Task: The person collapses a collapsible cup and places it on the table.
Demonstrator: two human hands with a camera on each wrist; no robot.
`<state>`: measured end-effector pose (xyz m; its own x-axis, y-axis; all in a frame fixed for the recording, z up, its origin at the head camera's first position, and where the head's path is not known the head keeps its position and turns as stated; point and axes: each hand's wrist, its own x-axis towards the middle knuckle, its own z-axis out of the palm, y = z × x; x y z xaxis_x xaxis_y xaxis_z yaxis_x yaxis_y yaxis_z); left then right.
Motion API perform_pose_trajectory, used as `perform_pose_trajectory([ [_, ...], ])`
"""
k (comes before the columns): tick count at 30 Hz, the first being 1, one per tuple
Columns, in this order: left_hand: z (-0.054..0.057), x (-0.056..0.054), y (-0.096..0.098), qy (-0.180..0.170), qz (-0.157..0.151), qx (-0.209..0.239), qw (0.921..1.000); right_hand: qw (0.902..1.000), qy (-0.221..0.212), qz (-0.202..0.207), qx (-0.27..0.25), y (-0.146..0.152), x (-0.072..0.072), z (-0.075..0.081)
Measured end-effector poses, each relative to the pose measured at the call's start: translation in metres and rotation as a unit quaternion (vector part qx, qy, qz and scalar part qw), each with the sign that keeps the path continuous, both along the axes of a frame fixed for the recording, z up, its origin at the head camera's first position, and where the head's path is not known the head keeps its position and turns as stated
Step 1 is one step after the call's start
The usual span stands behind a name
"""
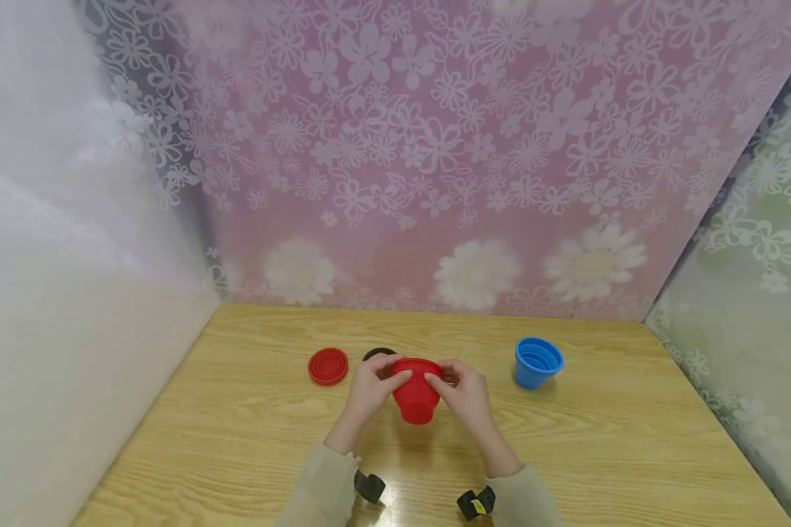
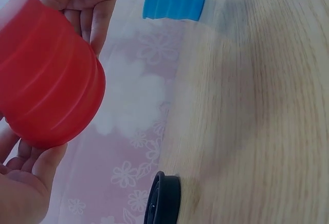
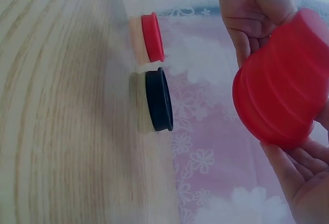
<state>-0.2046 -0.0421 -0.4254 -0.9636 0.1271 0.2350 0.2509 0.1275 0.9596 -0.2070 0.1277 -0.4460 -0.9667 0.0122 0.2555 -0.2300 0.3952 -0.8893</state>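
Note:
Between both hands is a red collapsible cup (image 1: 417, 399), extended to full height with stepped ridges round its wall. My left hand (image 1: 368, 391) grips the rim on one side, thumb on the outer wall. The right hand (image 1: 466, 397) grips the opposite side in the same way. The cup is tilted, its narrow base toward me, and is held above the table. In the left wrist view the cup (image 2: 49, 75) shows its ridged side, and the right wrist view shows the cup (image 3: 288, 80) with fingers at its rim.
An extended blue collapsible cup (image 1: 537, 364) stands upright on the wooden table (image 1: 606, 439) to the right. A flattened red cup (image 1: 328, 366) lies at the left. Next to it a flattened black cup (image 3: 159, 99) is partly hidden behind my left hand in the head view.

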Motion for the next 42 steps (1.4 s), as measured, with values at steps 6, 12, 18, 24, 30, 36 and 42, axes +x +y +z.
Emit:
perform_pose_trajectory([
  [6, 0.003, 0.003, 0.000, 0.008, 0.007, -0.009, 0.9999, 0.9975, 0.061, 0.001, 0.035, -0.002, 0.001, -0.004],
  [12, 0.003, 0.003, -0.002, -0.011, -0.011, 0.030, 0.9994, 0.9968, 0.071, -0.005, 0.035, -0.001, -0.002, -0.005],
  [18, 0.003, 0.003, -0.002, -0.041, -0.022, 0.055, 0.9974, 0.9972, 0.063, -0.013, 0.039, 0.003, -0.002, 0.000],
  [24, 0.003, 0.003, -0.001, -0.033, -0.012, 0.044, 0.9984, 0.9983, 0.049, -0.015, 0.030, 0.004, 0.001, 0.003],
  [30, 0.000, 0.001, 0.000, -0.012, 0.002, 0.019, 0.9997, 0.9993, 0.022, -0.028, 0.010, 0.004, 0.000, 0.002],
  [36, 0.000, 0.002, 0.001, 0.035, 0.009, -0.011, 0.9993, 0.9994, -0.012, -0.024, -0.022, 0.002, 0.003, 0.006],
  [42, 0.001, 0.004, 0.003, 0.085, 0.047, -0.030, 0.9949, 0.9889, -0.061, 0.034, -0.132, 0.004, 0.002, 0.009],
])
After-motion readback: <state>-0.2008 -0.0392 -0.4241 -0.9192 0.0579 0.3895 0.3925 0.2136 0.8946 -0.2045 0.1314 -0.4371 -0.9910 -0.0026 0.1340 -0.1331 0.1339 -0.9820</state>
